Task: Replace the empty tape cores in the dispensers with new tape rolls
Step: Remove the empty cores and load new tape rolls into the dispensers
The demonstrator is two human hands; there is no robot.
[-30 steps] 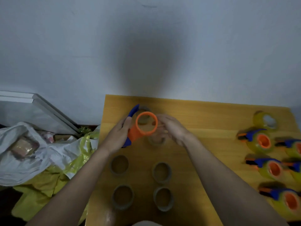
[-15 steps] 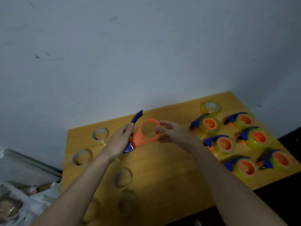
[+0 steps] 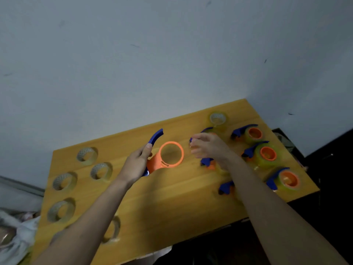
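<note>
My left hand grips an orange tape dispenser by its blue handle, above the wooden table. Its orange hub is bare, with no core or roll on it. My right hand hovers just to the right of the hub with loosely curled fingers, holding nothing. It hangs over some of the loaded dispensers. A clear new tape roll stands at the table's far right corner. Several empty cores lie on the left half, the farthest one near the wall.
Loaded dispensers with yellowish rolls stand at the right: one at the back, one in the middle, one near the edge. Two more are partly hidden by my right arm. A crumpled white bag lies off the table's left side.
My right hand has left the orange hub and moved right, over the loaded dispensers. My head has turned right, so the table appears shifted and tilted. My left hand still holds the dispenser.
</note>
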